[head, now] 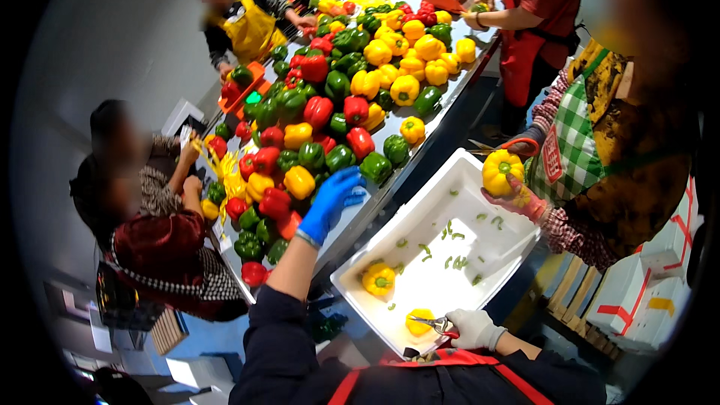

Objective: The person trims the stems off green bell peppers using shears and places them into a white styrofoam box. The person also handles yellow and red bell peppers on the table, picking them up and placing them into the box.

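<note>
My left hand (333, 202), in a blue glove, reaches over the near edge of the pepper pile, its fingers beside a green bell pepper (376, 168); whether it touches one I cannot tell. In a white-grey glove, my right hand (471, 328) grips red-handled pruning shears (439, 323) above the near end of a white foam box (360, 253). The shears' blades lie over a yellow bell pepper (419, 322) in the box. Another yellow bell pepper (378, 279) rests by the box's left wall. Cut green stem pieces (424, 251) are scattered on its floor.
The metal table (360, 219) carries red, green and yellow peppers. At right a co-worker (613, 140) holds scissors and a yellow pepper (502, 173) over the box. Other people stand around the table. An orange basket (257, 81) stands across it; foam boxes (619, 292) are stacked at right.
</note>
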